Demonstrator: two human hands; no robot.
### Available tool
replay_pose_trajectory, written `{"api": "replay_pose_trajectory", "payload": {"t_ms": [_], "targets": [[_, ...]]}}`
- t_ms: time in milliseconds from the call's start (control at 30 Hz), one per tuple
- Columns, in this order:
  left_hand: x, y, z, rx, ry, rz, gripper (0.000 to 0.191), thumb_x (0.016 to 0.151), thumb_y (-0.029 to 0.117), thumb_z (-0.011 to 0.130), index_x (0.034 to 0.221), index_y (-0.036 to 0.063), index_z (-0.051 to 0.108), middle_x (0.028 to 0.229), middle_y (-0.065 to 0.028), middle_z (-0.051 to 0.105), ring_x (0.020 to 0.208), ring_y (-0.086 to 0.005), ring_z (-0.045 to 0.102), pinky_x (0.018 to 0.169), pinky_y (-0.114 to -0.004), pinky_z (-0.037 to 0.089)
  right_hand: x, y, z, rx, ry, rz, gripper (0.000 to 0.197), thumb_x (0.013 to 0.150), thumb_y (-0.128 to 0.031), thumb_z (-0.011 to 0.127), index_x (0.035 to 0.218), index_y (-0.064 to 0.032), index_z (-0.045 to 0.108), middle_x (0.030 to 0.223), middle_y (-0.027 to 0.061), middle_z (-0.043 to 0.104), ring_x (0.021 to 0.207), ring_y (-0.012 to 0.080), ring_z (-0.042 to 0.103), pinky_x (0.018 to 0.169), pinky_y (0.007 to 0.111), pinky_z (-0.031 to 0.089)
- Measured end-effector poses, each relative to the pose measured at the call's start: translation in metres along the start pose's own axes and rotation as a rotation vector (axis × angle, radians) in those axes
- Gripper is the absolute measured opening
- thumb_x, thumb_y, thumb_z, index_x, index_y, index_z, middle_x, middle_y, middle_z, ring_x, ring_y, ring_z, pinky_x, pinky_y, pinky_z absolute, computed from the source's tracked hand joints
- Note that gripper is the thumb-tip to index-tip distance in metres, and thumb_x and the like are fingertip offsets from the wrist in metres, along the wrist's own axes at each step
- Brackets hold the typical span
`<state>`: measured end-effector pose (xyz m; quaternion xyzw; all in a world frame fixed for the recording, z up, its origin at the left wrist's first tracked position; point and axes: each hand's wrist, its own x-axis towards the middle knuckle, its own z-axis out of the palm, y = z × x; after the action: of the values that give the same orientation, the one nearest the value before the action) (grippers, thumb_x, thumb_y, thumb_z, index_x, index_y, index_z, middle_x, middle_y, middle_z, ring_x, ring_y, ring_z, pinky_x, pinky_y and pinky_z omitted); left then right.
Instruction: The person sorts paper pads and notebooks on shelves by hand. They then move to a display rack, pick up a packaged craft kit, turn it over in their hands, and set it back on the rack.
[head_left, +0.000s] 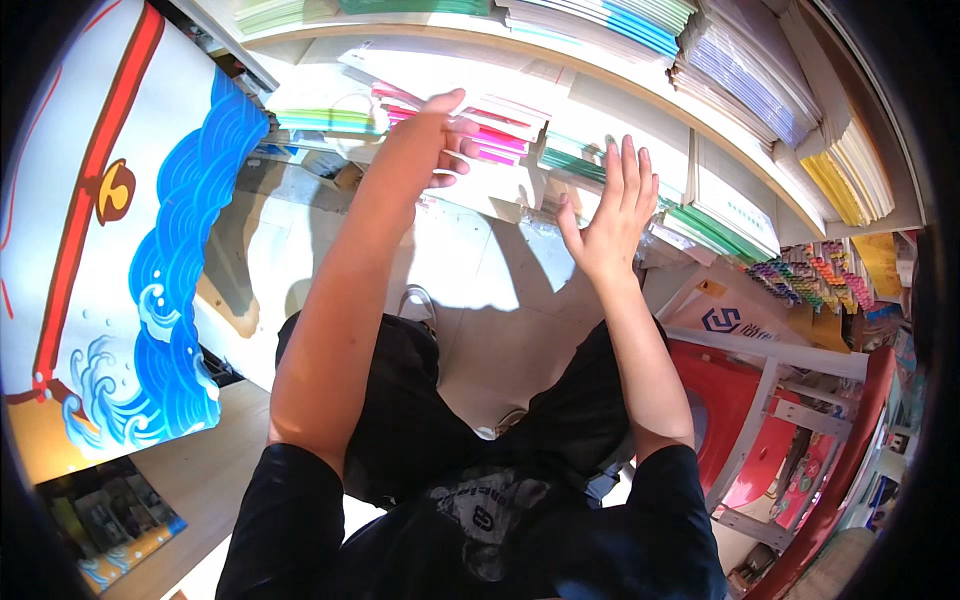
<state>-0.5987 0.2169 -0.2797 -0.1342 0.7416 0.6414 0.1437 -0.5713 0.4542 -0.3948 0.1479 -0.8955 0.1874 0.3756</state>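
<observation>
My left hand (444, 141) reaches over a lower shelf with its thumb raised and fingers apart, nothing visible in it. Right behind it lies a stack of pink and red-edged booklets or paper (491, 139); whether the fingers touch it I cannot tell. With fingers spread, my right hand (611, 217) is held up before the same shelf, its back towards me. It is nearest a stack with dark green edges (574, 159), partly hidden behind the fingertips. Farther right, white stacks with green edges (724, 225) lie on the shelf.
Above, a shelf board (525, 64) bears thick paper stacks. A panel with a blue wave print (180, 202) stands at left, above a wooden surface (217, 442). At right are a red chair or stool (720, 412), a ladder-like metal frame (750, 427) and rows of colourful markers (817, 277).
</observation>
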Motion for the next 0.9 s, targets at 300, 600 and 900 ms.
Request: {"api": "replay_pose_trajectory", "payload": {"t_ms": [300, 600, 900], "targets": [[0.009, -0.003, 0.016, -0.119, -0.259, 0.214, 0.041, 0.104, 0.037, 0.044, 0.099, 0.0019, 0.064, 0.08, -0.0014, 0.061, 0.071, -0.0109, 0.053, 0.068, -0.025, 0.044, 0.033, -0.029, -0.003, 0.117, -0.01, 0.032, 0.073, 0.077, -0.026, 0.069, 0.142, -0.0026, 0.044, 0.143, 0.0199, 0.046, 0.137, 0.0422, 0.036, 0.113, 0.057, 0.025], [0.001, -0.009, 0.002, 0.415, -0.332, 0.394, 0.041, 0.103, 0.041, 0.048, 0.1, 0.0051, 0.068, 0.071, -0.0015, 0.056, 0.07, -0.0122, 0.055, 0.066, -0.028, 0.045, 0.052, -0.035, 0.011, 0.303, 0.005, 0.016, 0.075, 0.079, -0.024, 0.07, 0.143, 0.0011, 0.041, 0.137, 0.0241, 0.05, 0.128, 0.0446, 0.045, 0.111, 0.054, 0.03], [0.024, -0.011, -0.063, 0.802, 0.687, 0.771, 0.06, 0.082, 0.048, 0.076, 0.127, 0.0098, 0.063, 0.13, -0.0141, 0.06, 0.111, -0.024, 0.061, 0.093, -0.038, 0.049, 0.074, -0.053, 0.011, 0.432, -0.119, 0.211, 0.096, 0.08, -0.047, 0.078, 0.14, 0.0149, 0.035, 0.132, 0.0319, 0.049, 0.125, 0.0428, 0.048, 0.104, 0.048, 0.039]]}}
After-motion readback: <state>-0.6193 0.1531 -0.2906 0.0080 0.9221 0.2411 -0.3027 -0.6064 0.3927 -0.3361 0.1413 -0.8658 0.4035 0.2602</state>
